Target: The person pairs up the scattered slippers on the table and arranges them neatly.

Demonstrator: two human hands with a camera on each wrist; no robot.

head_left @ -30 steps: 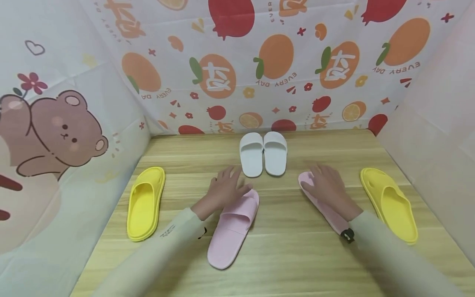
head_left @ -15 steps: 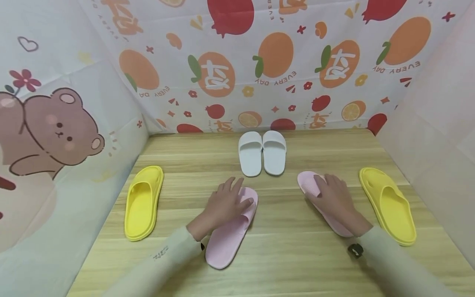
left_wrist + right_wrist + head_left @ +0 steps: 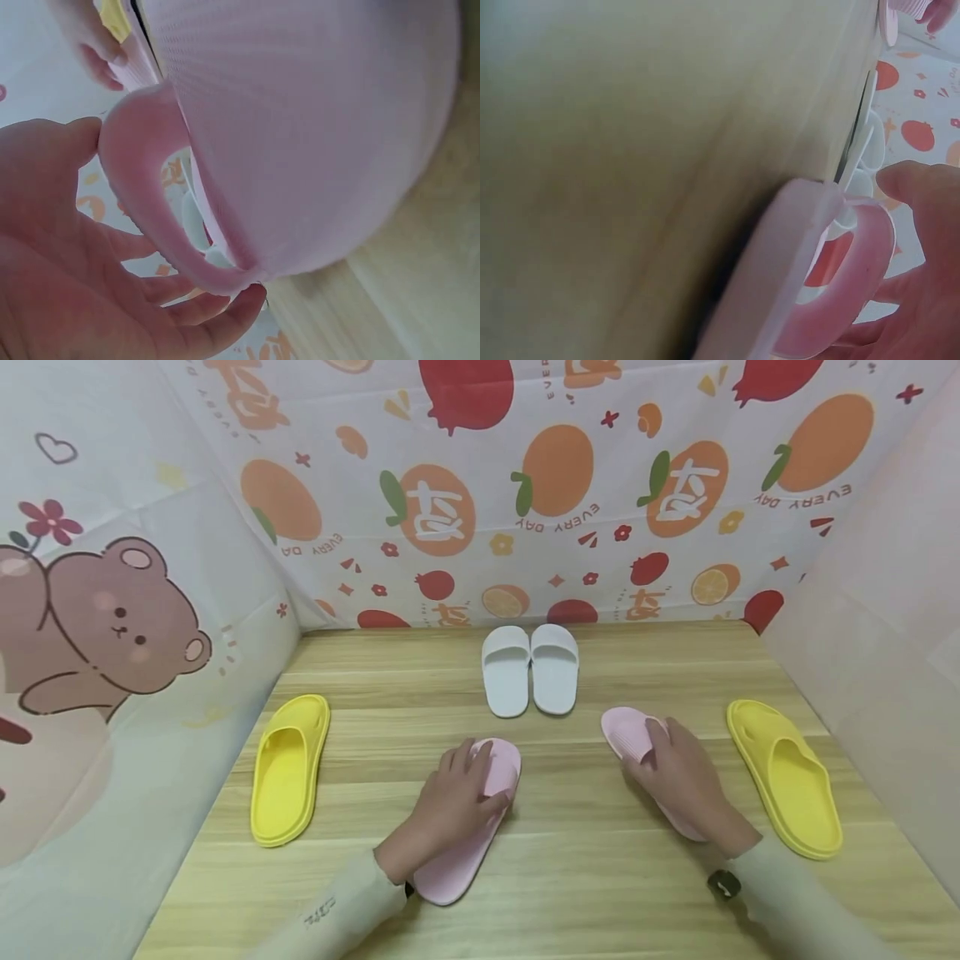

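Observation:
Two pink slippers lie on the wooden surface, angled with their toes away from me. My left hand [image 3: 450, 806] spans the strap of the left pink slipper [image 3: 452, 870]. In the left wrist view, the thumb touches one side of its strap [image 3: 139, 142] and the fingertips grip the other. Over the right pink slipper [image 3: 628, 731] is my right hand [image 3: 678, 781], fingers spread across the strap area. The right wrist view has this thumb a little apart from the pink strap [image 3: 870, 255], with other fingers beyond it. My hands hide parts of both slippers.
A white slipper pair [image 3: 506, 681] stands side by side at the back middle. One yellow slipper [image 3: 285, 789] lies at the left, another yellow slipper [image 3: 802, 797] at the right. Printed cloth [image 3: 480, 556] hangs along the back, and cloth walls close both sides.
My left hand has come down onto the strap of the left pink slipper, its fingers closing in. My right hand has drawn back from the toe toward the strap. The slippers stay put.

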